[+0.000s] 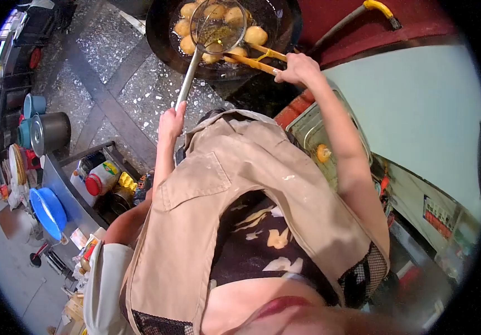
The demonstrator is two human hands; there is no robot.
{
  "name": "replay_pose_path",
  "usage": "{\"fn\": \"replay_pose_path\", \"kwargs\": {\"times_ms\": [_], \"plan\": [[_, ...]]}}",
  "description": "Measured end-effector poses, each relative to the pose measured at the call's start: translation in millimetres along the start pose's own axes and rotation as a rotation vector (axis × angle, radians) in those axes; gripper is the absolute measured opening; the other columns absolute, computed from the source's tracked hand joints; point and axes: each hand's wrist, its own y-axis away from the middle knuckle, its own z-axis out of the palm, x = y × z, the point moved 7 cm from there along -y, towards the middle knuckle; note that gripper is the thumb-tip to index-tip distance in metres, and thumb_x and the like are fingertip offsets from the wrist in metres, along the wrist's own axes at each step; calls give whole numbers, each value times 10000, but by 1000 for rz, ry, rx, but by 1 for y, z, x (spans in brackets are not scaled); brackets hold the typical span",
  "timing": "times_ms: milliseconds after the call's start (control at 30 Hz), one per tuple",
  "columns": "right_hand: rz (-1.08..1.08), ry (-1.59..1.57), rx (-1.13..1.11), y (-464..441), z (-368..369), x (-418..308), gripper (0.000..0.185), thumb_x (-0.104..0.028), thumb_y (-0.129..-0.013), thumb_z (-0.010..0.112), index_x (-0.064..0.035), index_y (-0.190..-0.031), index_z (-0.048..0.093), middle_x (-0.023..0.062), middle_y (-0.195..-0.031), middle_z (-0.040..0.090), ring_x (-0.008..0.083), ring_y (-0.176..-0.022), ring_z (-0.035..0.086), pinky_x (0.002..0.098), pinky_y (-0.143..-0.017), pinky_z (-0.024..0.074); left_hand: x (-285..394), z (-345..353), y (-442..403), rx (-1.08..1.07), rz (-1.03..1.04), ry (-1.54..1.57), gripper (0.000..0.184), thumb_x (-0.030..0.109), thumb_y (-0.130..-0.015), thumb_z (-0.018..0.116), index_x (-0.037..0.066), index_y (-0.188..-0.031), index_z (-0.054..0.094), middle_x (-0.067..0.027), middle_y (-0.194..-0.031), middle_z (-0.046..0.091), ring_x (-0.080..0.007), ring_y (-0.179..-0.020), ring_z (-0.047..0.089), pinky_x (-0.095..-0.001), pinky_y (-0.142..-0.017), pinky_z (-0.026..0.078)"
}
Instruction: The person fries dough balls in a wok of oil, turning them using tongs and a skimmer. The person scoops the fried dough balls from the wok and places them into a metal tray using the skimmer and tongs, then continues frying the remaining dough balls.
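Splashes may come, I judge, if some tool knocks hard. Left of upper centre, the left hand is closed around the handle of the strainer, its forearm pointing upward. At top centre of the frame, golden balls lie in the pan, some under the mesh. Further right, the right hand grips wooden tongs, arm stretched; uneven squeezing could let a ball slip.

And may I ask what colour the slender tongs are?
The slender tongs are yellowish orange; see the head view.
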Motion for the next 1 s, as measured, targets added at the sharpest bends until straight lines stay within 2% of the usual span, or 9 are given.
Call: {"fn": "replay_pose_path", "kwargs": {"times_ms": [300, 367, 400, 467, 567, 1000], "plan": [[29, -6, 0, -6, 13, -4, 473, -371, -606, 687, -48, -947, 641, 113, -960, 637, 253, -907, 611, 351, -766, 491, 3, 2, 3, 31, 41, -10, 664, 580, -832, 395, -50, -826, 606, -293, -814, 582, -426, -861, 562, -469, -740, 428], [23, 22, -4, -10, 12, -2, 475, -333, -607, 681, -68, -996, 616, 111, -1002, 625, 252, -947, 596, 356, -790, 481, -3, 4, -2, 49, 70, 52, 639, 564, -833, 418, -47, -782, 600, -251, -730, 597, -377, -751, 602, -439, -678, 451], [16, 44, 0, -12, 10, 0, 478, -320, -608, 679, -73, -1010, 607, 110, -1012, 622, 251, -958, 591, 357, -798, 478, 2, 2, 3, 49, 70, 55, 639, 564, -833, 418, -47, -782, 600, -251, -730, 597, -377, -751, 602, -439, -678, 451], [9, 69, -10, -15, 10, 4, 485, -299, -612, 678, -76, -1031, 581, 106, -1021, 616, 252, -975, 581, 360, -797, 476, 11, -4, 18, 15, 1, 230, 573, 531, -830, 484, -13, -672, 573, -90, -558, 537, -173, -491, 539, -316, -483, 419], [-42, 123, -11, -17, 9, 6, 530, -273, -610, 695, -83, -1075, 524, 98, -1022, 603, 252, -991, 568, 375, -789, 478, -2, 9, 8, 3, 15, 275, 571, 524, -836, 463, -16, -685, 568, -128, -558, 543, -214, -481, 558, -358, -492, 438], [-27, 117, -8, -4, 13, 3, 600, -294, -612, 721, -78, -1119, 483, 105, -1043, 586, 272, -1002, 556, 393, -800, 473, -12, 16, 4, 3, 27, 386, 568, 534, -830, 480, -8, -681, 560, -90, -531, 526, -176, -445, 524, -323, -442, 408]]}}
